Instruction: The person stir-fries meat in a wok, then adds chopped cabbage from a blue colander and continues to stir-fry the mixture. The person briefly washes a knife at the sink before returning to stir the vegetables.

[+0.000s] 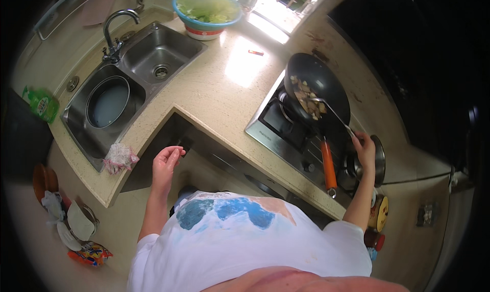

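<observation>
My right hand grips the handle of a metal spatula. The spatula's blade rests among browned, chopped pieces of food in a dark wok. The wok is tilted over the gas stove, and its orange handle points towards me, with neither hand on it. My left hand hovers in front of the counter's inner corner. Its fingers are curled and meet the thumb, with nothing visible in them.
A steel double sink holds a pot of cloudy water on its left side. A blue basin of leafy greens stands by the window. A mesh scrubber lies at the counter's edge. Behind my right hand is a metal lid.
</observation>
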`<state>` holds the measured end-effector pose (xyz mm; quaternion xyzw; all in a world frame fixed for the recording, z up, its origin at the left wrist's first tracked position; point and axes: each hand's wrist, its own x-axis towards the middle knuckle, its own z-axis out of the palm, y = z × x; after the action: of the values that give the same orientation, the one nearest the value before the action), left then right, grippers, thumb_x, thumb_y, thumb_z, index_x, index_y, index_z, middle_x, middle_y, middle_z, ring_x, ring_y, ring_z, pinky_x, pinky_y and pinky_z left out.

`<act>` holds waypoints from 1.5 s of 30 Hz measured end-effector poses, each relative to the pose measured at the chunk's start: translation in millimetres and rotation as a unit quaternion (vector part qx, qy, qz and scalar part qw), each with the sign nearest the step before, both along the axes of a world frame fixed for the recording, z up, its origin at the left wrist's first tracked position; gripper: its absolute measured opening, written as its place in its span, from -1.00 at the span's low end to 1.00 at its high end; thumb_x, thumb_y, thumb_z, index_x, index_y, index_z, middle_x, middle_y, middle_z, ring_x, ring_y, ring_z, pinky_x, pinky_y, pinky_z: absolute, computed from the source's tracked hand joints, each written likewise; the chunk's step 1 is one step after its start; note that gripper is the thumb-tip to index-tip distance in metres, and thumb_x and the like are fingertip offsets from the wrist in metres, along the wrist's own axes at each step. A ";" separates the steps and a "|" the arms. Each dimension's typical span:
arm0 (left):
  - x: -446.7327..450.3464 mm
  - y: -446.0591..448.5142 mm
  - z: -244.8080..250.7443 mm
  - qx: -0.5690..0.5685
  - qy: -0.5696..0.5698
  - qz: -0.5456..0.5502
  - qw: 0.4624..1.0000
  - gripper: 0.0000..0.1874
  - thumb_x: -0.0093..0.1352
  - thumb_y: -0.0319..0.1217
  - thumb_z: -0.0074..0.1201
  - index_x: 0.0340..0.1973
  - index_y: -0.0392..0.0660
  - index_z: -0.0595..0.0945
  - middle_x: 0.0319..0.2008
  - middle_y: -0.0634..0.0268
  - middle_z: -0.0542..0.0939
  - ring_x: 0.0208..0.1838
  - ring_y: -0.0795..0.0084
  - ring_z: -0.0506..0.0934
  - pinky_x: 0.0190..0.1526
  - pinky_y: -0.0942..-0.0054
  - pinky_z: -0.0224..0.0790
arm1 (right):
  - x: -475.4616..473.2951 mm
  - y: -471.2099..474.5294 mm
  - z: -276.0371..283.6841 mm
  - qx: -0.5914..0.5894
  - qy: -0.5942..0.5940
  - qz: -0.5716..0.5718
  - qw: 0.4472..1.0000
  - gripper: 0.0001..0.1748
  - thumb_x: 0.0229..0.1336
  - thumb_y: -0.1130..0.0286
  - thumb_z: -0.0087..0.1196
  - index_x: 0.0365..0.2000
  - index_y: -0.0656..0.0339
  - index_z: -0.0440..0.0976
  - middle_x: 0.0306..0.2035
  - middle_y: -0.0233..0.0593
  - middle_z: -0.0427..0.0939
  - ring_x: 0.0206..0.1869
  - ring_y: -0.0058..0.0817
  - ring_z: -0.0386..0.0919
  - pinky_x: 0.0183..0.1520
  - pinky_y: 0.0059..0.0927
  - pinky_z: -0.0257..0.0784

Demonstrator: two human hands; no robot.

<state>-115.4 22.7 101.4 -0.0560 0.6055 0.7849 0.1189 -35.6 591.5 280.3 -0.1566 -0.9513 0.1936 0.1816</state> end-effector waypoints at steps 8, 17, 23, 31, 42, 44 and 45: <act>-148.5 3.2 5.7 -0.006 0.064 -0.022 0.998 -0.79 0.42 -0.33 -0.01 -0.10 -0.11 0.58 -0.25 0.42 0.61 -0.22 0.69 0.49 -0.19 0.68 0.28 | 45.5 14.2 -23.9 -0.253 -0.082 -0.151 0.952 -0.75 0.16 0.31 0.16 -0.22 0.21 0.44 -0.54 -0.36 0.54 -0.70 -0.73 0.33 -0.67 -0.69 0.15; -378.2 20.3 26.3 0.152 0.087 0.068 0.982 -0.63 0.43 -0.36 -0.06 0.08 -0.28 0.36 -0.16 0.11 0.53 -0.19 0.39 0.56 -0.18 0.45 0.48 | 77.8 -39.7 29.4 -0.007 0.080 -0.215 0.973 -0.62 0.22 0.43 0.05 0.00 0.42 0.36 -0.08 -0.12 0.52 -0.05 -0.43 0.48 -0.02 -0.43 0.40; -487.7 35.5 27.3 0.092 0.027 0.002 0.995 -0.35 0.34 -0.27 0.04 0.15 -0.43 0.13 -0.21 -0.02 0.50 -0.39 0.19 0.61 -0.34 0.29 0.57 | 83.6 -118.9 30.7 0.019 0.077 -0.277 0.958 -0.66 0.26 0.44 0.01 0.00 0.40 0.37 -0.10 -0.15 0.53 -0.14 -0.47 0.50 -0.11 -0.47 0.42; -526.8 46.8 28.4 0.131 -0.069 -0.139 0.979 -0.53 0.44 -0.28 -0.24 0.15 -0.36 0.22 -0.03 -0.15 0.47 -0.21 0.01 0.60 -0.16 0.15 0.57 | 109.3 -154.6 20.4 -0.034 0.082 -0.345 0.934 -0.67 0.26 0.45 -0.03 0.02 0.29 0.38 -0.24 -0.29 0.55 -0.32 -0.58 0.51 -0.42 -0.61 0.35; -471.3 37.3 76.6 0.229 -0.039 -0.098 0.968 -0.57 0.51 -0.33 -0.34 0.21 -0.33 0.16 0.17 -0.04 0.32 0.14 0.10 0.43 0.09 0.09 0.43 | 110.1 -158.0 13.9 -0.149 0.123 -0.346 0.918 -0.74 0.24 0.46 -0.01 -0.06 0.22 0.42 -0.35 -0.43 0.53 -0.45 -0.75 0.42 -0.54 -0.72 0.18; -446.4 29.0 87.4 0.247 -0.014 -0.107 0.963 -0.57 0.53 -0.29 -0.36 0.20 -0.33 0.20 0.17 -0.03 0.34 0.14 0.11 0.44 0.09 0.11 0.43 | 103.7 -149.6 15.9 -0.126 0.121 -0.310 0.934 -0.75 0.23 0.47 -0.01 -0.06 0.22 0.42 -0.35 -0.46 0.52 -0.45 -0.77 0.42 -0.54 -0.75 0.15; -433.7 24.7 92.4 0.244 -0.011 -0.107 0.964 -0.57 0.54 -0.29 -0.39 0.21 -0.32 0.19 0.19 -0.03 0.33 0.15 0.11 0.43 0.09 0.10 0.43 | 99.4 -143.8 17.6 -0.122 0.123 -0.277 0.945 -0.75 0.24 0.46 0.00 -0.06 0.23 0.42 -0.35 -0.46 0.52 -0.45 -0.77 0.42 -0.54 -0.75 0.16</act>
<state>-549.1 47.5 193.8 0.0307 0.3970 0.8908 0.2189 63.7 447.7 297.8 -0.4095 -0.8098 0.2678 0.3236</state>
